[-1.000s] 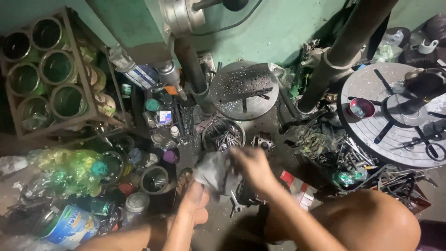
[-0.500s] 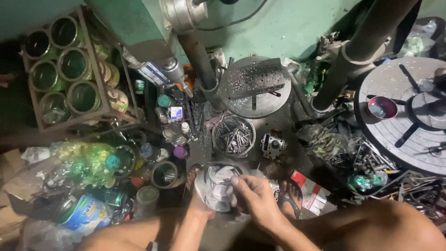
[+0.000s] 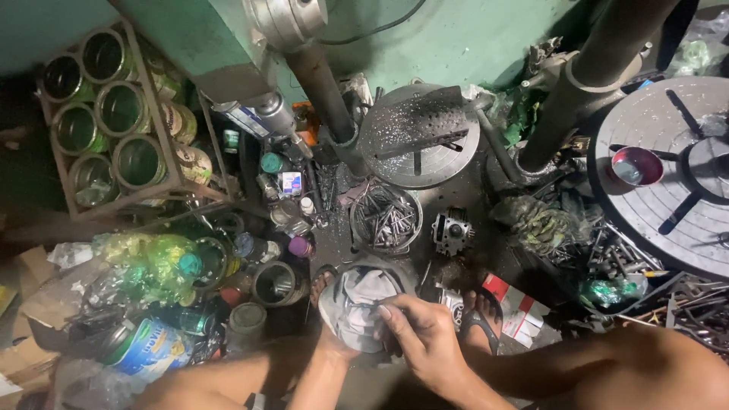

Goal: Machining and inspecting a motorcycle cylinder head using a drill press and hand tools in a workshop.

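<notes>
both hands hold a grip on the grey rag point(image 3: 363, 300), the left hand point(image 3: 334, 345) cupping it from below and the right hand point(image 3: 425, 342) pinching its folds (wiping step, judged), low over the cluttered floor; next, turn the crumpled, stained cloth.

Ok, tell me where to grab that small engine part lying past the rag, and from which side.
Judging by its pose, take the small engine part across its blocky grey body from above: it lies flat with bare floor around it, the bowl of bolts just to its left.
</notes>
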